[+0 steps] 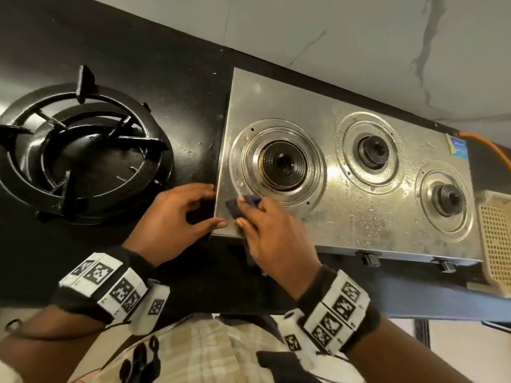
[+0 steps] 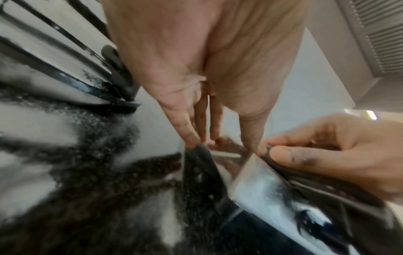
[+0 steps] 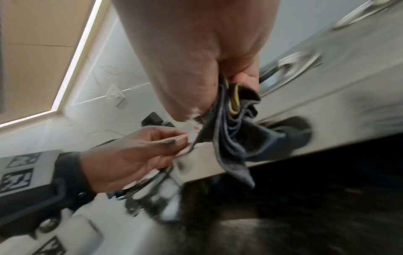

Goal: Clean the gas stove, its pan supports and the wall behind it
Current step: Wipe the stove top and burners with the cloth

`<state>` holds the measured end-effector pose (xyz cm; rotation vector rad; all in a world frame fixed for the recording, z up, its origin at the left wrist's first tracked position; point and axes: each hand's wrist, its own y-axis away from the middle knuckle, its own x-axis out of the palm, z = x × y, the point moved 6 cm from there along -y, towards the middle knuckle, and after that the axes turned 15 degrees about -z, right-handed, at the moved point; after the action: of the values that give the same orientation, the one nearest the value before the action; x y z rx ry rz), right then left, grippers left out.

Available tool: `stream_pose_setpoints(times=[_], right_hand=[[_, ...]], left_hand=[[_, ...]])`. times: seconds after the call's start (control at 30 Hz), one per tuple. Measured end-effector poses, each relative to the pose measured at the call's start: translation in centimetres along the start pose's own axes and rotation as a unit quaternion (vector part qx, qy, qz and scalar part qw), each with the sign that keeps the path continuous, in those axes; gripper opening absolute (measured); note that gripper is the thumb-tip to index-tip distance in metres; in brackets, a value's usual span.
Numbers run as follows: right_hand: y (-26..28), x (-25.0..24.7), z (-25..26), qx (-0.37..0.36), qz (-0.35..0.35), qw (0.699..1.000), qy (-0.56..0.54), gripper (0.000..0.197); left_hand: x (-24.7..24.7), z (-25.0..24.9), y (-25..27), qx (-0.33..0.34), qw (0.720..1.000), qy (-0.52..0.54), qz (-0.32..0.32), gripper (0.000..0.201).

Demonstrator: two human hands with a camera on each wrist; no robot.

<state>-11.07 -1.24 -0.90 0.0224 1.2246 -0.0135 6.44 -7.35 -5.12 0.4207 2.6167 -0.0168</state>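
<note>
The steel three-burner stove [image 1: 345, 217] stands bare on the black counter, its top speckled with wet spots. Black pan supports [image 1: 80, 153] lie stacked on the counter to its left. My left hand [image 1: 215, 207] grips the stove's front left corner, thumb on the front edge and fingers on the left side. My right hand [image 1: 240, 211] holds a dark blue cloth [image 1: 231, 207] bunched under its fingers and presses it on the stove top beside the big left burner [image 1: 283, 165]. In the right wrist view the cloth [image 3: 231, 138] hangs over the stove's front edge. The grey wall [image 1: 331, 37] runs behind.
Two smaller burners [image 1: 373, 152] [image 1: 446, 200] sit to the right. Knobs [image 1: 369, 258] stick out of the stove's front. An orange gas hose [image 1: 486, 145] leaves the back right corner. A cream perforated basket [image 1: 495, 239] stands against the stove's right side.
</note>
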Motion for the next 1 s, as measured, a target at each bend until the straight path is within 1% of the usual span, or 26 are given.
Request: stream_pose_setpoints(times=[0.07, 0.1, 0.13, 0.2, 0.27, 0.33, 0.4, 0.43, 0.53, 0.57, 0.63, 0.77, 0.83, 0.93, 1.0], right_hand=[[1.4, -1.7, -4.0, 0.046, -0.034, 0.998, 0.008, 0.042], [2.0, -2.7, -6.5, 0.071, -0.059, 0.996, 0.019, 0.041], [2.3, -3.7, -8.8, 0.086, -0.086, 0.992, 0.036, 0.041], [2.8, -5.0, -12.6, 0.099, -0.123, 0.985, 0.068, 0.04], [2.7, -5.4, -14.6, 0.107, -0.14, 0.982, 0.064, 0.039], [2.6, -5.1, -14.9, 0.101, -0.156, 0.981, 0.048, 0.036], [2.4, -4.6, -13.5, 0.084, -0.167, 0.982, 0.032, 0.035], [2.5, -4.0, -12.4, 0.068, -0.163, 0.984, 0.015, 0.035], [2.8, -1.7, -8.5, 0.015, -0.124, 0.991, -0.055, 0.035], [2.8, -1.3, -8.0, 0.003, -0.115, 0.991, -0.063, 0.036], [3.0, -1.7, -9.3, 0.004, -0.115, 0.992, -0.059, 0.038], [5.2, -5.3, -17.6, 0.065, -0.185, 0.98, -0.023, 0.036], [6.7, -6.6, -21.1, 0.086, -0.197, 0.977, 0.001, 0.034], [7.5, -7.0, -22.7, 0.102, -0.211, 0.972, 0.012, 0.033], [6.9, -6.3, -21.5, 0.086, -0.211, 0.974, 0.004, 0.033]], left_hand=[[-0.1, -0.2, 0.0, 0.026, 0.997, -0.053, -0.054, 0.067], [0.4, -0.6, 0.0, 0.038, 0.994, -0.074, -0.071, 0.069], [1.0, -1.2, -0.1, 0.054, 0.991, -0.096, -0.077, 0.071], [2.9, -2.5, -0.1, 0.088, 0.985, -0.129, -0.067, 0.073], [4.6, -3.7, -0.3, 0.106, 0.981, -0.151, -0.056, 0.075], [5.8, -4.6, -0.6, 0.102, 0.979, -0.171, -0.052, 0.077], [6.2, -5.4, -0.9, 0.092, 0.979, -0.17, -0.061, 0.082], [6.6, -5.8, -1.0, 0.089, 0.979, -0.171, -0.067, 0.085], [7.5, -6.9, -1.0, 0.09, 0.974, -0.192, -0.075, 0.087], [7.8, -7.1, -0.9, 0.089, 0.973, -0.2, -0.075, 0.087], [8.7, -7.4, -0.7, 0.085, 0.97, -0.215, -0.072, 0.087], [10.2, -8.1, -0.9, 0.064, 0.958, -0.271, -0.072, 0.095], [11.4, -9.0, -0.9, 0.072, 0.953, -0.284, -0.071, 0.096], [13.5, -10.7, -1.0, 0.112, 0.946, -0.3, -0.06, 0.09], [15.0, -11.5, -1.3, 0.133, 0.936, -0.324, -0.032, 0.088]])
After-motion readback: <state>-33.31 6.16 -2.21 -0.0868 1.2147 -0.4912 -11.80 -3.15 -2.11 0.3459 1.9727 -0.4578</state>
